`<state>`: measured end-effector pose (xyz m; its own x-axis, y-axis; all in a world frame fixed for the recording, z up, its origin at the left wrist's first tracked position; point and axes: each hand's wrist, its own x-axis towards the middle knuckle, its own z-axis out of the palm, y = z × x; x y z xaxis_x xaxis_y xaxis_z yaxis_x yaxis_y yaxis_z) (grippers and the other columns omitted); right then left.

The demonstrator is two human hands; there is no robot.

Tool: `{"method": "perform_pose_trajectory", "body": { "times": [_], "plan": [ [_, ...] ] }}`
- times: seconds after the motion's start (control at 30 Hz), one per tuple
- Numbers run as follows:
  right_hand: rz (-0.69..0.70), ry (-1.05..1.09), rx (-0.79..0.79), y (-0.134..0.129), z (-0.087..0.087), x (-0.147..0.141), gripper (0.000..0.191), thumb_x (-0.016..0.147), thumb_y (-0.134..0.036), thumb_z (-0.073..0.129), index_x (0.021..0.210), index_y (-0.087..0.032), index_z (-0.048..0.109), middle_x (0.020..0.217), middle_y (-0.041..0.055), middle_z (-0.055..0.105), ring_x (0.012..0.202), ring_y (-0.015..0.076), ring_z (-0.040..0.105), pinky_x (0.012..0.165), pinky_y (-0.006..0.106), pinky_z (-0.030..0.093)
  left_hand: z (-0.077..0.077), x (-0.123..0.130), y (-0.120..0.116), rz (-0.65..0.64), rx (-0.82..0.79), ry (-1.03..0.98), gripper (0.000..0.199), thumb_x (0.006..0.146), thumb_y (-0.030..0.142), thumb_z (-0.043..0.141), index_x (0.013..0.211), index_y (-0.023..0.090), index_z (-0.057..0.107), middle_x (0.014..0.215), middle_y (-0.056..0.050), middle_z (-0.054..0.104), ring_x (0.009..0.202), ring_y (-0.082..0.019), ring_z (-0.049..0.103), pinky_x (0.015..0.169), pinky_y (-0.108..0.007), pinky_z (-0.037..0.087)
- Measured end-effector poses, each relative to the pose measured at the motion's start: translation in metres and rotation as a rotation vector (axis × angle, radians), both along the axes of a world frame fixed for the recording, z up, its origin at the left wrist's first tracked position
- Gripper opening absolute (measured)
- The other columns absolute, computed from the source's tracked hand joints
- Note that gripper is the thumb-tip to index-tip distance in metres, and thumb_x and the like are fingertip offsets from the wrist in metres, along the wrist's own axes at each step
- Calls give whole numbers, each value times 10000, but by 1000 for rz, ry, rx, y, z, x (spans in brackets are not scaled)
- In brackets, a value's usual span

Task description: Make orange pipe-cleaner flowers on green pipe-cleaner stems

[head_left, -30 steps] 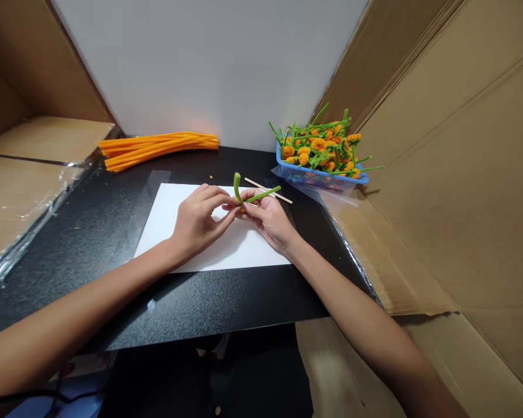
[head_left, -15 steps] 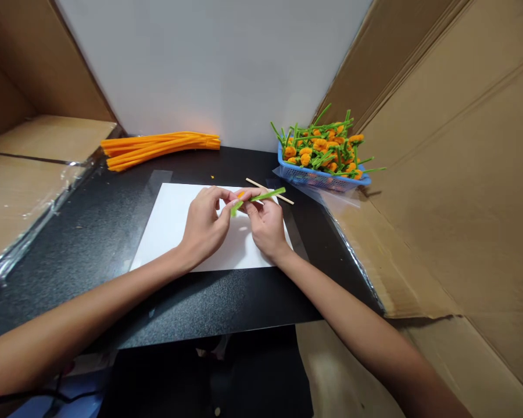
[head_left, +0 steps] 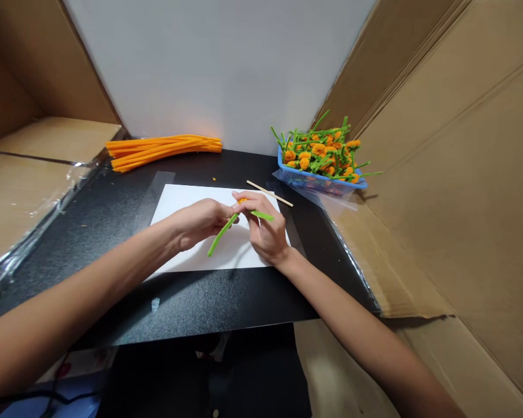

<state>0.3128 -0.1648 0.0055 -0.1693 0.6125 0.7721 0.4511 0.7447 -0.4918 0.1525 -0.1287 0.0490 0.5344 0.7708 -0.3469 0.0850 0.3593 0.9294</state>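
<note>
Above a white sheet [head_left: 178, 200], both my hands meet around a small orange and green pipe-cleaner flower. My left hand [head_left: 207, 220] is closed, its fingertips pinching where a green pipe cleaner [head_left: 220, 239] comes out and slants down toward me. My right hand [head_left: 265, 226] is closed round the orange part [head_left: 242, 201], its forefinger and thumb meeting the left fingertips. Another green end [head_left: 262, 215] sticks out to the right across the right fingers. Most of the orange part is hidden by the fingers.
A bundle of orange pipe cleaners [head_left: 165, 152] lies at the back left. On the right stands a blue basket [head_left: 322, 182] heaped with orange and green pipe-cleaner flowers [head_left: 318, 149]. A thin wooden stick [head_left: 270, 193] lies behind my right hand. Cardboard walls [head_left: 453, 174] flank the black table [head_left: 226, 302].
The left hand has turned and lowered a little. One green end, short before, now reaches down toward me; the right-hand green end shows shorter and points slightly down.
</note>
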Motion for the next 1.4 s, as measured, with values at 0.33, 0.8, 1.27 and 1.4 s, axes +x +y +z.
{"method": "perform_pose_trajectory", "body": {
  "times": [0.33,0.8,1.27,1.4],
  "plan": [
    [113,353,-320,8,-3,-8,99,964,-257,544,917,-229,628,1090,72,695,1075,214,654,960,395,542,-26,13,-14,411,798,272,270,855,394,604,764,150,673,710,-28,637,641,-146,479,629,-281,339],
    [203,554,-479,5,0,-9,97,924,-285,625,977,-247,553,1126,57,718,1082,210,670,991,416,528,-40,17,-11,427,701,83,252,836,406,652,771,165,619,785,-27,645,681,-141,526,629,-275,397],
    [182,548,-624,11,1,0,315,907,-452,622,1062,-256,432,1166,106,721,1009,213,708,816,368,599,-35,18,-3,183,268,-268,409,623,384,854,869,118,665,806,-58,680,725,-164,637,642,-279,521],
    [145,504,-579,11,1,-1,282,886,-427,652,1035,-234,509,1114,92,719,1003,207,700,848,359,589,-36,18,-3,226,252,-316,389,585,311,875,827,132,629,783,-34,685,725,-160,654,709,-297,533]
  ]
}}
